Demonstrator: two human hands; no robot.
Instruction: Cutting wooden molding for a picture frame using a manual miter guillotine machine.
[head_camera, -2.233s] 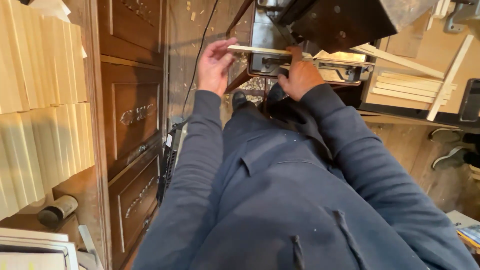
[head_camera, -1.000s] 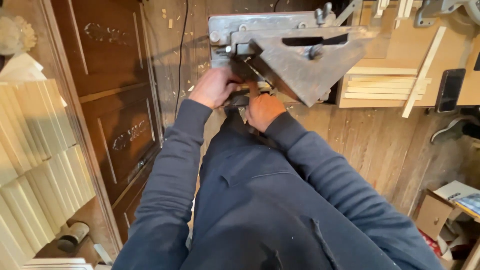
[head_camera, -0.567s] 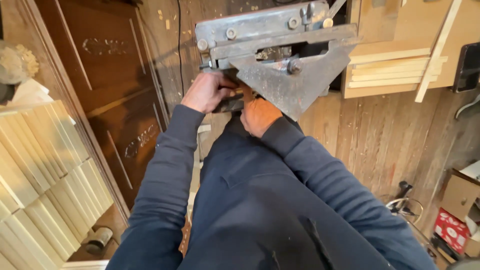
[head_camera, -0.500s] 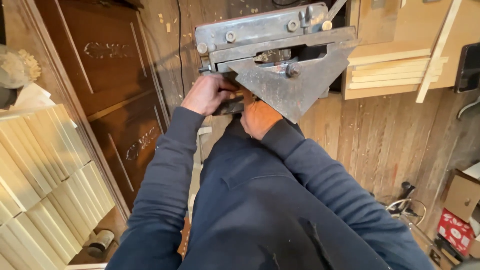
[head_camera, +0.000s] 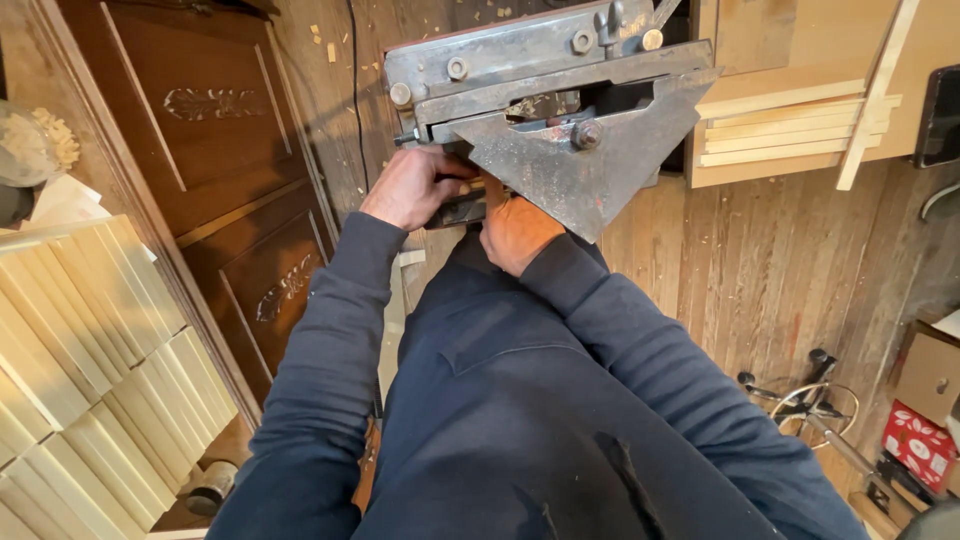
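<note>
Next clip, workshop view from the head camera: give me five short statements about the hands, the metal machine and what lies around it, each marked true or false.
1. Both hands are at the metal machine. True: the left hand and right hand are at its near edge.
2. The triangular plate on the machine is bright red. False: it is grey, worn metal.
3. Pale wooden strips lie stacked right of the machine. True.
4. The person's sleeves are white. False: they are dark blue.
5. The dark cabinet stands right of the person. False: it is on the left, next to the stacked pale boards.
</note>
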